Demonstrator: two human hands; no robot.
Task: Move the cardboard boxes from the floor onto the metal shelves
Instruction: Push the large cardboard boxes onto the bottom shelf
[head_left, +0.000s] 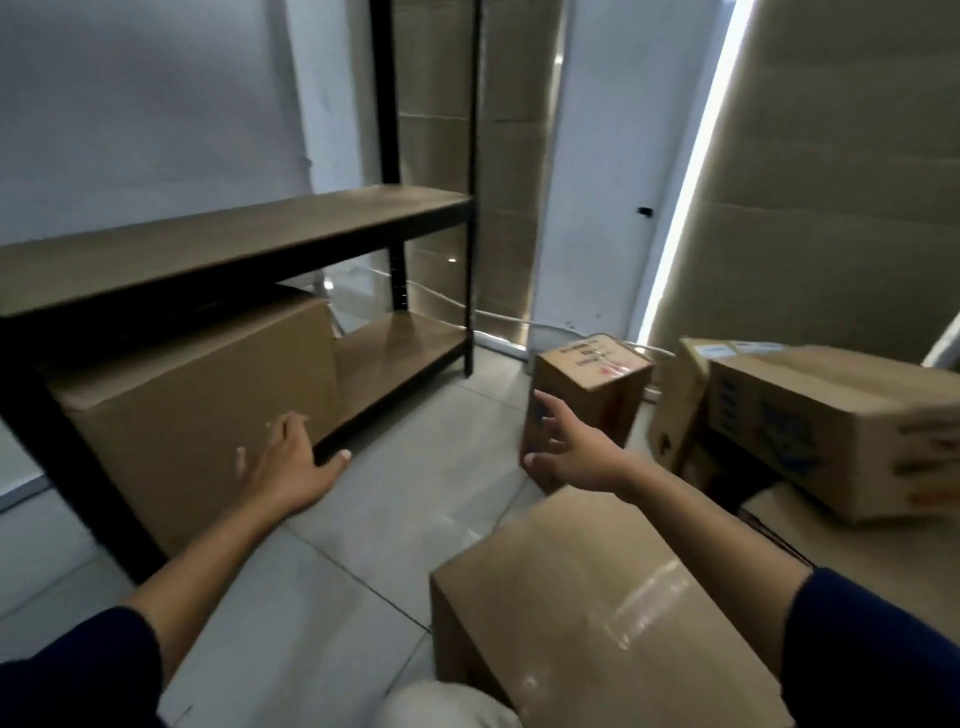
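Item one: black metal shelving unit with brown board shelves (234, 244), against the left wall; upper shelf bare, ready for loading.
Item two: large plain brown cardboard box (176, 415), lodged on the bottom shelf at its left end, front face overhanging the frame.
Item three: left hand (291, 462), fingers spread flat against that box's front, gripping nothing, likely steadying or pushing it.
Item four: right hand (566, 447), fingers splayed, grasping nothing, reaching toward item five.
Item five: small upright brown cardboard box with printed top (597, 384), on the tiled floor (405, 499).
Item six: taped brown cardboard box (597, 608), nearest, on the floor.
Item seven: printed cardboard boxes stacked at right (831, 415).
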